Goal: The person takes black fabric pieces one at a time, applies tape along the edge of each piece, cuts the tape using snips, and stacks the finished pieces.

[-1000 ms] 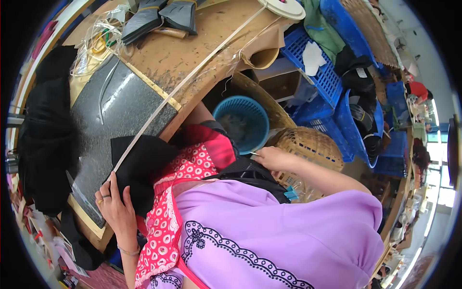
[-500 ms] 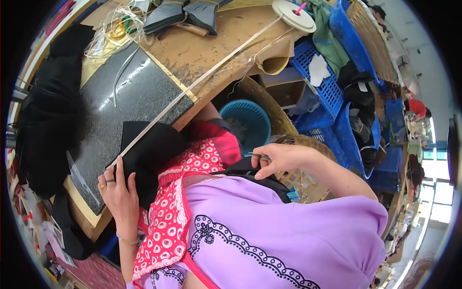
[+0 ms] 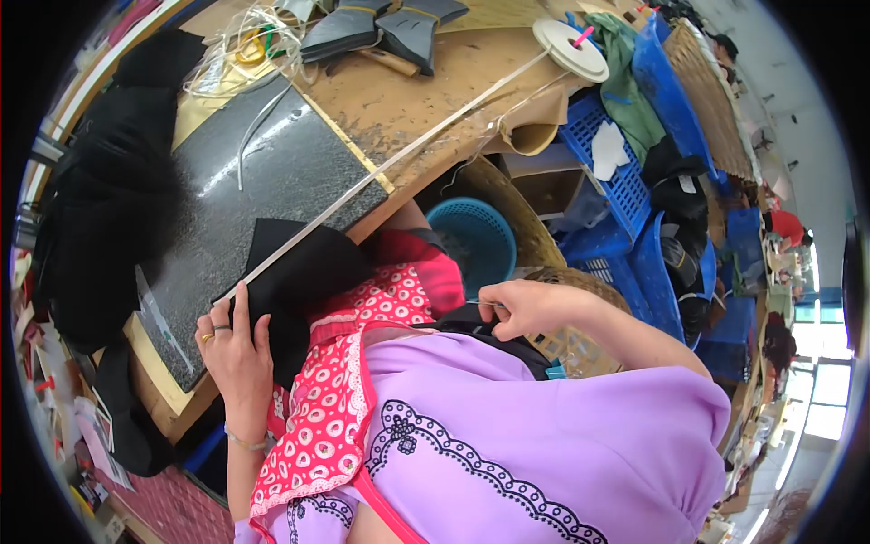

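A narrow pale tape (image 3: 337,200) runs taut from a white reel (image 3: 571,50) across the table to a black fabric piece (image 3: 294,249) at the bench's near edge. My left hand (image 3: 237,349) rests there with its fingertips on the tape's end, over the fabric's corner; its fingers are extended and the thumb stands apart. Above my lap, my right hand (image 3: 521,306) is closed around a slim pointed metal tool (image 3: 478,303), mostly hidden by the fingers. A dark speckled slab (image 3: 272,163) lies under part of the tape.
Black fabric (image 3: 100,208) is heaped at the left. Bundled dark pieces (image 3: 421,36) and tangled white strips (image 3: 245,45) lie at the back. A teal basket (image 3: 471,231) stands below the table edge, with blue crates (image 3: 607,163) to its right.
The view has shifted slightly, so the table appears farther right and the right hand a little lower. The tool shows less between the right fingers. The left hand stays at the tape's end.
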Available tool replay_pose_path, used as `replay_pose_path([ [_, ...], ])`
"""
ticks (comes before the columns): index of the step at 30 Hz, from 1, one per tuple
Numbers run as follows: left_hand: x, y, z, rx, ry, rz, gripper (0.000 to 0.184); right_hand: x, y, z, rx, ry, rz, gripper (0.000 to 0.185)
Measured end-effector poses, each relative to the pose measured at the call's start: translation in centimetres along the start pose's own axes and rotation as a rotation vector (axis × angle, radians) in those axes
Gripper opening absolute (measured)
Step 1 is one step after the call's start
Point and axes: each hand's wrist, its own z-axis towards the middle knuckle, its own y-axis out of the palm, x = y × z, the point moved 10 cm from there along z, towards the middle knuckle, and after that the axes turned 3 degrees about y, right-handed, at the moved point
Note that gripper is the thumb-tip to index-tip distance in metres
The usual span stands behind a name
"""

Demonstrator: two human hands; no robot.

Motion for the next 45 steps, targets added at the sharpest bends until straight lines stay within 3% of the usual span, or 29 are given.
replay_pose_path([
  [10,-0.3,0.2,-0.2,-0.007,-0.033,-0.028,0.048,0.7,-0.8,-0.8,0.001,0.095,-0.143,0.033],
  [15,-0.1,0.0,0.2,-0.033,-0.020,-0.010,0.049,1.1,-2.0,-2.0,0.123,0.076,-0.361,0.029],
  [22,0.1,-0.1,0.3,-0.038,0.011,0.005,0.049,3.8,-2.9,-2.1,0.171,0.144,-0.218,0.028],
  [24,0.2,-0.1,0.2,-0.039,0.012,-0.001,0.049,3.6,-1.9,-2.1,0.068,0.088,0.016,0.029],
  [27,0.1,-0.1,0.2,-0.033,0.001,0.001,0.049,2.8,-1.3,-2.0,-0.040,-0.002,0.052,0.029],
  [30,0.1,-0.1,0.2,-0.028,0.000,-0.005,0.049,3.3,-1.4,-1.8,-0.137,0.090,0.197,0.027],
  [33,0.1,-0.2,0.3,-0.035,-0.010,-0.012,0.049,3.2,-3.1,-1.5,-0.049,0.069,0.157,0.025],
  [34,0.1,-0.1,0.2,-0.033,-0.009,-0.012,0.049,2.3,-4.6,-1.6,0.086,-0.010,0.003,0.022],
  [35,0.1,0.0,0.2,-0.030,-0.009,-0.013,0.049,2.5,-4.7,-1.3,0.087,-0.010,0.000,0.022],
  [39,-0.2,0.1,0.3,0.006,-0.013,-0.041,0.049,-1.8,-8.3,0.7,0.528,-0.261,-0.058,0.018],
  [41,-0.2,-0.4,0.2,0.044,-0.023,-0.069,0.049,-7.8,-8.9,1.5,0.744,-0.489,-0.155,0.019],
  [42,-0.3,-0.2,0.1,0.001,-0.060,-0.081,0.048,-12.2,-8.9,0.8,0.863,-0.758,-0.092,0.016],
  [43,-0.3,-0.1,-0.1,0.002,-0.062,-0.065,0.046,-14.4,-8.2,3.8,0.757,-0.833,-0.156,0.015],
  [44,-0.2,-0.2,-0.1,-0.001,-0.057,-0.057,0.046,-18.1,-7.8,3.8,0.812,-0.848,-0.193,0.014],
  [45,0.1,-0.3,-0.1,-0.006,-0.039,-0.052,0.046,-21.6,-6.7,4.6,0.807,-1.067,-0.103,0.012],
])
